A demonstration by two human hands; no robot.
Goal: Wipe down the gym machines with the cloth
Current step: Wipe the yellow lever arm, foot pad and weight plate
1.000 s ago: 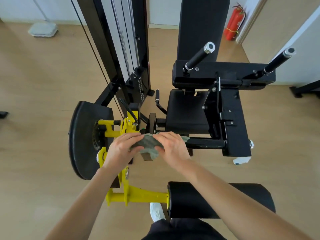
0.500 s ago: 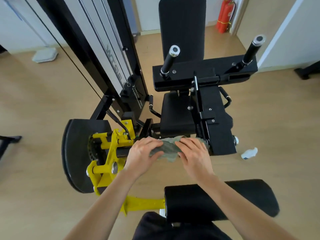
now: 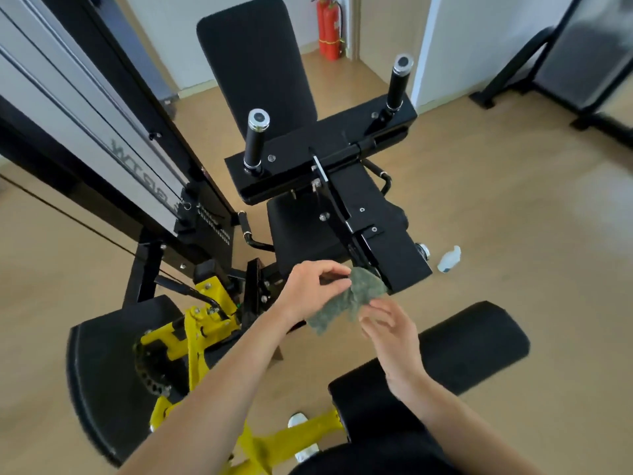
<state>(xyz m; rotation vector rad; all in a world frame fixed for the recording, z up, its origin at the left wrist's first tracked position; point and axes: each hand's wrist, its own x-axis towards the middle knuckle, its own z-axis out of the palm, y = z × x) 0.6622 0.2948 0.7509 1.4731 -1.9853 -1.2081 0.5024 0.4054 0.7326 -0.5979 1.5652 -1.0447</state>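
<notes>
Head view. The left hand [image 3: 313, 289] pinches a crumpled grey-green cloth [image 3: 356, 296] between thumb and fingers. It holds the cloth in the air at the front corner of the black steel machine frame [image 3: 394, 248], just ahead of the black padded seat [image 3: 301, 231]. The right hand [image 3: 390, 332] is released, fingers loosely curled, just beside the cloth's lower edge. A black roller pad [image 3: 462, 351] lies beneath it. A small white spray bottle [image 3: 449, 258] lies on the wooden floor [image 3: 513, 234] near the frame.
</notes>
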